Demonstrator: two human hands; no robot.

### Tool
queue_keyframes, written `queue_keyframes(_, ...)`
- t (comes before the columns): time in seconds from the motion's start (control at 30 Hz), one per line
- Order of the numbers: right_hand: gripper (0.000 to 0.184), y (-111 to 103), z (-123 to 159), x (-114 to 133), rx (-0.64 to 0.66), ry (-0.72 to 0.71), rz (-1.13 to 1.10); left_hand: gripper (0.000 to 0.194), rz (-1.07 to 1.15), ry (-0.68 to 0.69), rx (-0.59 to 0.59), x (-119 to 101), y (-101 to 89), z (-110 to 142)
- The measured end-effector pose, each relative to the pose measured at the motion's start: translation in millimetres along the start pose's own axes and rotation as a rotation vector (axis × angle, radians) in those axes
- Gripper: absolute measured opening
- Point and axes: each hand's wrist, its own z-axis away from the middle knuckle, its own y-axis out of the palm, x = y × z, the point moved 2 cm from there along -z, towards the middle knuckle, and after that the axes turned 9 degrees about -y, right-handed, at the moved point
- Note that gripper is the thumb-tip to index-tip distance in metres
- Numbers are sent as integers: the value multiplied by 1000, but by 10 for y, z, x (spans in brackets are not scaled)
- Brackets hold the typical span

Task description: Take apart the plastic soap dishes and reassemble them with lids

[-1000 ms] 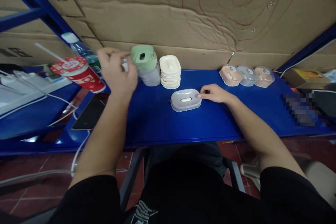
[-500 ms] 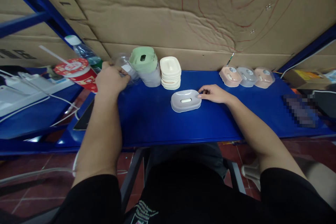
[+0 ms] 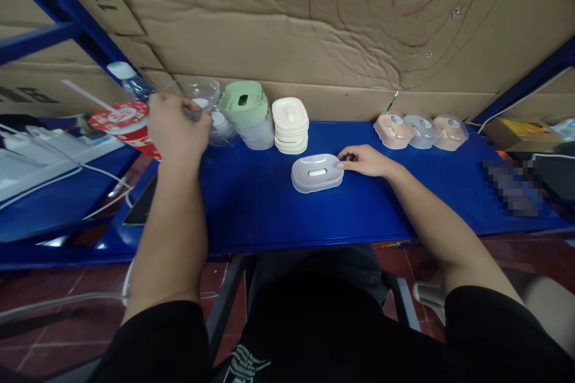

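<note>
My left hand [image 3: 178, 128] is closed on a clear plastic cover [image 3: 204, 91] with a white round patch, held just above other clear covers [image 3: 222, 130] on the blue table. My right hand [image 3: 366, 160] pinches the right rim of a pale lilac oval dish [image 3: 309, 180], which lies flat on the table and has a white slot-shaped piece in its middle. Close to the left hand stands a stack of green trays [image 3: 245, 106] on pale ones. Beside it is a pile of cream lids [image 3: 291, 115].
A red paper cup [image 3: 130, 128] with a straw and a plastic bottle [image 3: 130, 78] stand left of the covers. Three covered boxes [image 3: 421, 131], pink and grey, line the back right. A cardboard wall [image 3: 251, 24] rises behind the table [image 3: 251, 209].
My left hand has risen slightly and moved left, lifting one clear cover off the others. My right hand stays on the lilac dish.
</note>
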Motion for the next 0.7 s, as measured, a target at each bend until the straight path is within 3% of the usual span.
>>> queue_keyframes(0.23, 70, 8, 0, -22, -11, -20, -13, 41, 190, 29, -186, 30, 54, -82)
queue_keyframes(0.33, 69, 14, -6, -25, -11, -39, -4, 43, 416, 21, -265, -15, 104, -81)
queue_keyframes(0.43, 75, -3, -3, -9, -99, -91, 30, 35, 689, 117, -264, -143, 187, 77)
queue_keyframes(0.5, 85, -37, 14, 27, -242, -143, 84, 39, 859, 216, -139, -280, 252, 292)
queue_keyframes(0.6, 114, -77, 61, 135, -430, -236, 204, 44, 1007, 293, 215, -530, 341, 714)
queue_keyframes(0.7, 131, -57, 100, 283, -453, -362, 315, 45, 1073, 279, 618, -745, 407, 1103)
